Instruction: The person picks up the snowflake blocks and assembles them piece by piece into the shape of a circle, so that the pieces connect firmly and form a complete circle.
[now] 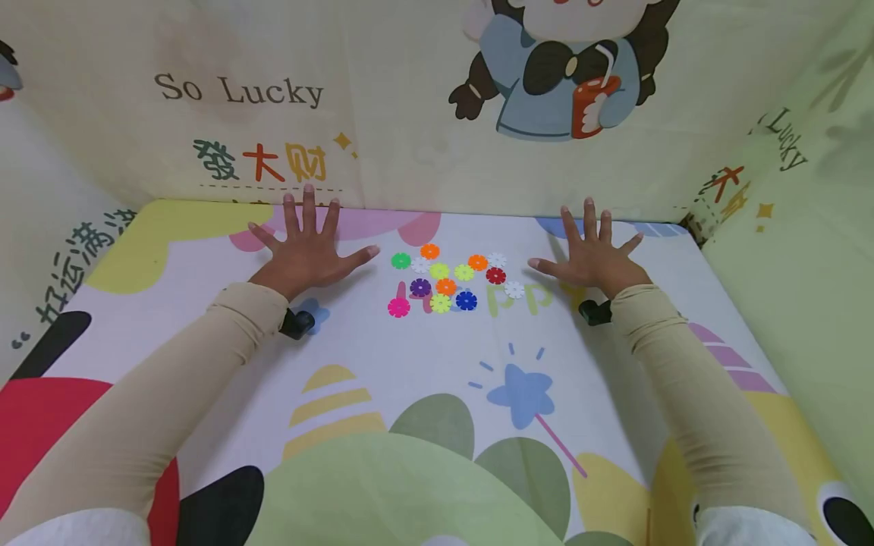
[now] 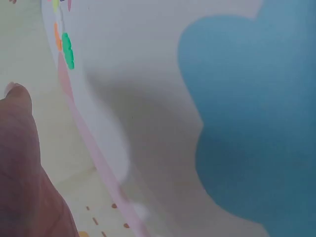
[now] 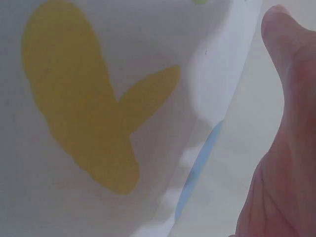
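Observation:
Several small flower-shaped plastic discs lie loosely grouped on the printed tabletop in the head view, among them a green disc, a purple disc, a dark blue disc, a red disc and a pink disc. To their left my left hand is spread with straight fingers and holds nothing. My right hand is spread likewise on their right, its thumb toward the discs. In the left wrist view the green disc shows beyond the thumb. Only the right thumb and palm edge show in the right wrist view.
A cloth wall with printed letters and a cartoon figure rises at the table's back edge. Another cloth side stands at the right. The table cover carries flat prints, including a blue star wand. Black wrist cameras sit under the sleeves.

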`<state>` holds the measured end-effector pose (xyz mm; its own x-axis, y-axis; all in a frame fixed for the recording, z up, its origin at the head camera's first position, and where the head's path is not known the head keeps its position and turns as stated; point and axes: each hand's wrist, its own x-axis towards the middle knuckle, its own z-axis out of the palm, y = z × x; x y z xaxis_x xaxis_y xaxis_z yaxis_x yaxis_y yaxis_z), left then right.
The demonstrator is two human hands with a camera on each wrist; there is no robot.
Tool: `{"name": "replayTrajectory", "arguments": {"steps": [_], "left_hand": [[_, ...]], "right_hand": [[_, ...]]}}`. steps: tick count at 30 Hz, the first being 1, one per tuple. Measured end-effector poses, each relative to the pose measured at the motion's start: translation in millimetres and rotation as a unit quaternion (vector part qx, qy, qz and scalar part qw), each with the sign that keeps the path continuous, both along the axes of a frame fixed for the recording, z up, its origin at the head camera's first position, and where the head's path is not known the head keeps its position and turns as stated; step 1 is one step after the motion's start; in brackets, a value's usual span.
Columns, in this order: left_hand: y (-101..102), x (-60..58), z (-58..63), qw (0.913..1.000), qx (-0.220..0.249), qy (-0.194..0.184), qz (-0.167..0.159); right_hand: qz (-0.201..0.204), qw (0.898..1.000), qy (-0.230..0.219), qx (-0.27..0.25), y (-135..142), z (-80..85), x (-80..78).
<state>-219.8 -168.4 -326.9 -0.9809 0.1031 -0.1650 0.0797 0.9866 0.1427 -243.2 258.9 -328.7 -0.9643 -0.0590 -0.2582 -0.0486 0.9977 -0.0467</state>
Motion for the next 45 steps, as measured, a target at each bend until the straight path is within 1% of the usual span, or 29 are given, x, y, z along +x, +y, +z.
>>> {"name": "replayTrajectory", "arguments": {"steps": [5, 11, 14, 17, 21, 23, 28, 31, 36, 39, 41, 43, 45], "left_hand": [[1.6, -0.8, -1.1, 0.9999, -0.003, 0.014, 0.000], [6.6, 1.0, -0.4, 0.9988, -0.015, 0.044, -0.018], [10.6, 4.0, 1.9, 0.9985, -0.015, 0.043, -0.030], [14.9, 7.9, 3.3, 0.9987, -0.006, 0.031, -0.041], [21.3, 14.6, 4.4, 0.9981, 0.016, 0.019, -0.056], [23.9, 18.5, 5.1, 0.9969, 0.026, 0.020, -0.072], [28.4, 26.9, 7.2, 0.9895, 0.057, 0.059, -0.119], [30.2, 30.1, 6.8, 0.9851, 0.090, 0.067, -0.130], [33.2, 32.0, 2.1, 0.9788, 0.141, 0.049, -0.141], [37.5, 31.2, -2.1, 0.9726, 0.172, 0.046, -0.150], [40.9, 30.8, -4.6, 0.9690, 0.193, 0.035, -0.150], [44.1, 30.5, -6.4, 0.9664, 0.212, 0.019, -0.144], [46.5, 31.1, -7.4, 0.9658, 0.223, 0.003, -0.131]], "right_hand": [[0.004, 1.000, -0.002, -0.002, 1.3, 1.3, 2.4], [0.022, 0.999, 0.031, -0.001, -0.4, 1.4, 6.0], [0.035, 0.998, 0.044, -0.007, -4.2, -0.2, 9.4], [0.046, 0.998, 0.048, -0.010, -8.7, -2.8, 13.3], [0.070, 0.996, 0.051, -0.014, -11.7, -5.3, 16.3], [0.087, 0.995, 0.043, -0.027, -12.5, -4.4, 17.1], [0.121, 0.990, 0.019, -0.073, -14.5, 1.7, 20.2], [0.127, 0.987, 0.016, -0.094, -16.3, 3.6, 22.4], [0.132, 0.984, 0.015, -0.114, -19.6, 3.0, 25.5], [0.149, 0.977, 0.031, -0.146, -21.1, 3.5, 26.7], [0.155, 0.971, 0.046, -0.176, -22.9, 4.3, 27.6], [0.151, 0.965, 0.058, -0.206, -26.0, 5.0, 28.5], [0.138, 0.961, 0.063, -0.230, -29.3, 5.0, 29.5]]}}
